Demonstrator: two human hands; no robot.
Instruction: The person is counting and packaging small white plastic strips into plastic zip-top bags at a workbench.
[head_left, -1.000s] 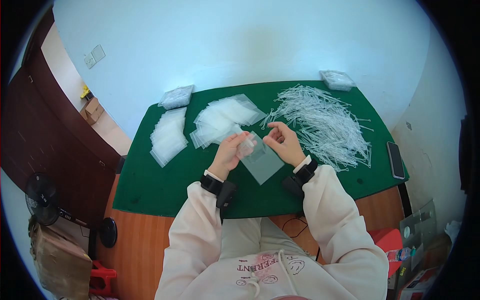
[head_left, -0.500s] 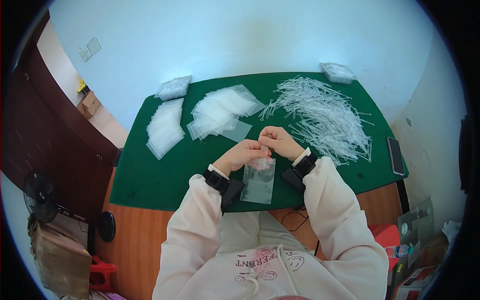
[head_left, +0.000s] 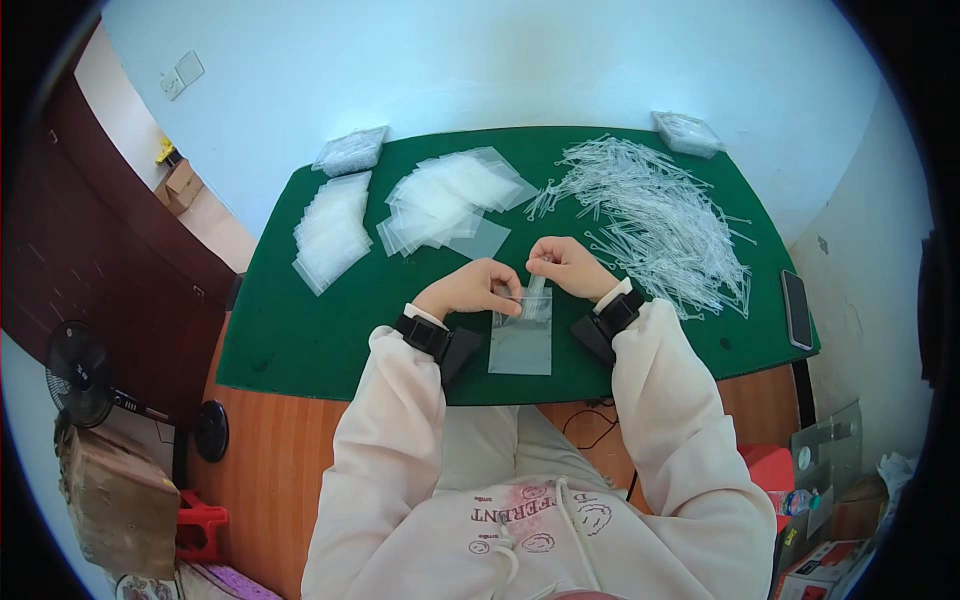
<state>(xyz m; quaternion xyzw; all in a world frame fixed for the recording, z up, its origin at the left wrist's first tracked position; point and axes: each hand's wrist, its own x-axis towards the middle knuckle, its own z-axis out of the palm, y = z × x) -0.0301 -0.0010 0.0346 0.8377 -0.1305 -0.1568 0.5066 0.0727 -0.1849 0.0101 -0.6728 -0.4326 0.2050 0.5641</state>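
My left hand [head_left: 470, 290] pinches the upper edge of a small clear plastic bag [head_left: 520, 347], which hangs flat over the green tabletop near its front edge. Just to its right, my right hand [head_left: 570, 268] is closed on a small bundle of clear plastic sticks [head_left: 537, 282]. The bundle's lower end is at the bag's mouth; whether it is inside is hard to make out. Beyond my right hand spreads a big heap of clear looped sticks [head_left: 660, 225]. A fanned pile of clear bags [head_left: 440, 205] lies beyond my left hand.
Further left is a second fanned row of bags [head_left: 335, 230], with a filled clear pack [head_left: 350, 150] behind it. Another filled pack [head_left: 688, 134] sits at the back right corner. A phone [head_left: 796, 310] lies by the right edge of the green table [head_left: 290, 340].
My hands have drawn slightly apart. The stick bundle now shows between my right fingers and the bag's mouth. The whole view has shifted a little.
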